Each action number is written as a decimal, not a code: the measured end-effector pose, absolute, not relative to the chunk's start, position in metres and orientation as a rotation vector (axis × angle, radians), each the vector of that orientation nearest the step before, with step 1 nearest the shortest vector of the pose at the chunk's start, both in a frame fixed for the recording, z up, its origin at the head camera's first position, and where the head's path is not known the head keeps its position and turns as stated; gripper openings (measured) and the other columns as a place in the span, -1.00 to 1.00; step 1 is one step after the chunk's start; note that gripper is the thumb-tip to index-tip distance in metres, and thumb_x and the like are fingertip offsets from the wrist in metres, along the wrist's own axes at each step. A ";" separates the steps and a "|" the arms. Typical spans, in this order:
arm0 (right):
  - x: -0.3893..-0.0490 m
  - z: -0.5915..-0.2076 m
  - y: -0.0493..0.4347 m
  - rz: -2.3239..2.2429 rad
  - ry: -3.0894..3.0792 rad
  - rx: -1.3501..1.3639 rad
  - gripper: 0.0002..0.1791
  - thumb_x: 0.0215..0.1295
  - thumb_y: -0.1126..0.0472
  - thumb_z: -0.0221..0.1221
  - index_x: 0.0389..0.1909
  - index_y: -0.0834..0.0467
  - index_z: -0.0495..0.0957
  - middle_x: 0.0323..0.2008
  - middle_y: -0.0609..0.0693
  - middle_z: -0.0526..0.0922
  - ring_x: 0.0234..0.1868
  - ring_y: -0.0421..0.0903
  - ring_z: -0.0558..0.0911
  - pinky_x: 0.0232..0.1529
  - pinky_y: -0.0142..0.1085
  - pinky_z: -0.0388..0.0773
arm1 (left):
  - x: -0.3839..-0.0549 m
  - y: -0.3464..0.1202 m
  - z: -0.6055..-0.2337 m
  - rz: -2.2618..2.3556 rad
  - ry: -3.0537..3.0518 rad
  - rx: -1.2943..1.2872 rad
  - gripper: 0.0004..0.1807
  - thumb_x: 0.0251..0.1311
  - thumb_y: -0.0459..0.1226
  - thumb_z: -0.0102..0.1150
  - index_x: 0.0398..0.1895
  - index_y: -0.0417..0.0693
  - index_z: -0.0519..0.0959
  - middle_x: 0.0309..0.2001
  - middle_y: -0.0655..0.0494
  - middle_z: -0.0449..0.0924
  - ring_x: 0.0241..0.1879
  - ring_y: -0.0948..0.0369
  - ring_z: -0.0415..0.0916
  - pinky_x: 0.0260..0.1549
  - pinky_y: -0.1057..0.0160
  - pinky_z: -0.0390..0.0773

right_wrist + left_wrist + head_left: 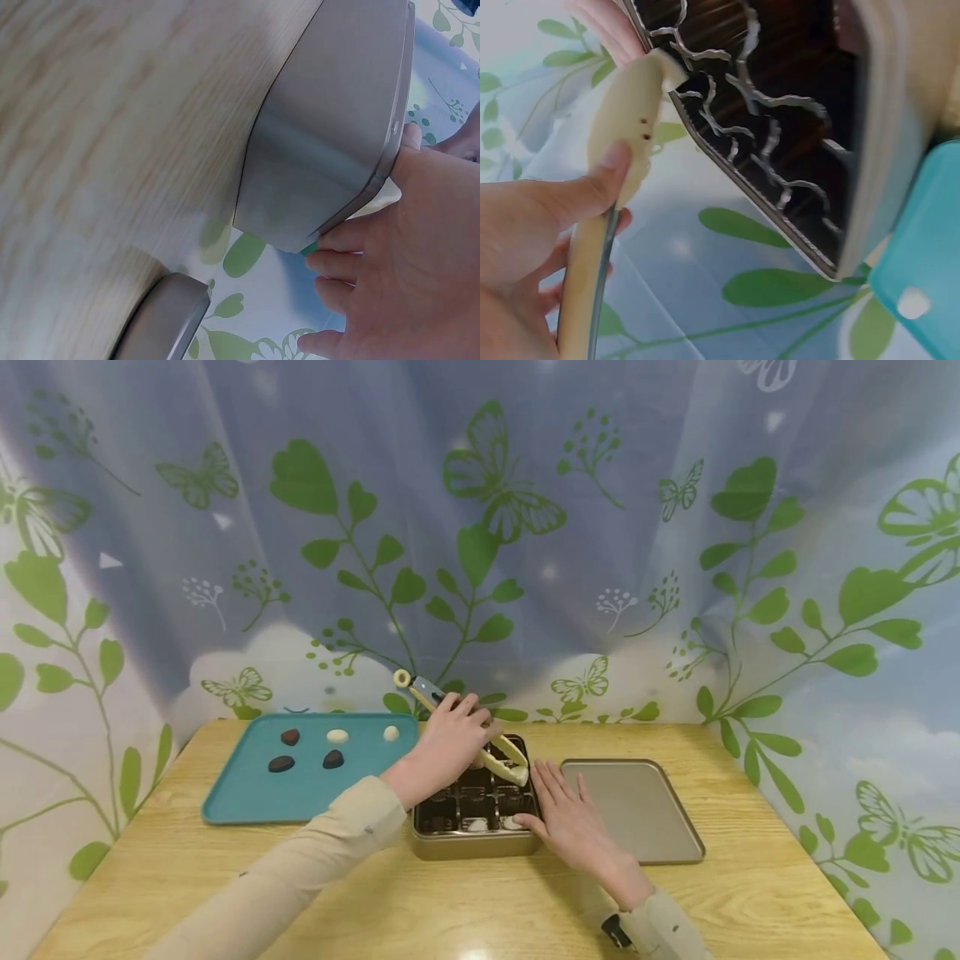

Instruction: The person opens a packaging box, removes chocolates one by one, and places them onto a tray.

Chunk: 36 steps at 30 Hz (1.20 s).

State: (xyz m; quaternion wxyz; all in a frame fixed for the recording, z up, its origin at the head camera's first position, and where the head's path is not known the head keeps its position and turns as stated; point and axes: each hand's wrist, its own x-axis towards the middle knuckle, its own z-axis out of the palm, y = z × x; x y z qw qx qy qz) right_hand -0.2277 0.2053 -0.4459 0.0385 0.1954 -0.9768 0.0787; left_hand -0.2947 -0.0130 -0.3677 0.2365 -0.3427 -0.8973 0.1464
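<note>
Our left hand [450,742] curls round cream tongs [502,768], tips over the divided tin [476,847] near the back edge of the worktop [390,910]; our right hand [573,827], fingers straight, lies along the tin's right edge. The tongs look light and springy, best pinched mid-arm.

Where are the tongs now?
In the head view, the tongs are just below centre, held in the left hand, tips over the right side of the divided tin, right of the teal tray.

Box [477,847] between tray [240,793] and lid [645,806]
</note>
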 end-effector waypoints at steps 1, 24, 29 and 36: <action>-0.228 -0.446 0.205 0.240 -3.002 0.599 -0.09 0.53 -0.26 -0.05 0.59 0.31 -0.01 0.59 0.21 -0.05 0.60 0.15 -0.03 0.51 0.24 -0.16 | -0.294 -0.017 -0.367 0.356 -2.468 -0.931 -0.40 -0.03 0.12 0.46 0.19 0.38 0.66 0.00 0.29 0.67 0.08 0.13 0.42 0.12 0.09 0.38; -0.228 -0.446 0.204 0.262 -3.005 0.604 -0.09 0.54 -0.24 -0.06 0.59 0.30 -0.06 0.59 0.20 -0.10 0.61 0.15 -0.06 0.51 0.23 -0.22 | -0.289 -0.123 -0.375 -0.036 -2.393 -0.687 -0.45 0.11 -0.13 0.50 0.22 0.17 0.66 0.03 0.12 0.67 0.06 0.01 0.48 0.05 -0.04 0.44; -0.228 -0.447 0.205 0.252 -2.999 0.608 -0.09 0.54 -0.24 -0.06 0.59 0.30 -0.05 0.59 0.20 -0.09 0.60 0.15 -0.05 0.51 0.24 -0.21 | -0.289 -0.155 -0.377 -0.048 -2.394 -0.627 -0.48 0.12 -0.20 0.50 0.20 0.13 0.67 0.00 0.08 0.68 0.05 -0.03 0.48 0.02 -0.08 0.45; -0.229 -0.449 0.205 0.240 -2.987 0.617 -0.09 0.53 -0.24 -0.05 0.59 0.31 -0.03 0.59 0.21 -0.06 0.60 0.15 -0.03 0.51 0.25 -0.20 | -0.290 -0.190 -0.384 -0.078 -2.409 -0.602 -0.50 0.05 -0.24 0.51 0.13 -0.01 0.69 -0.03 -0.01 0.67 0.01 -0.07 0.47 -0.03 -0.08 0.43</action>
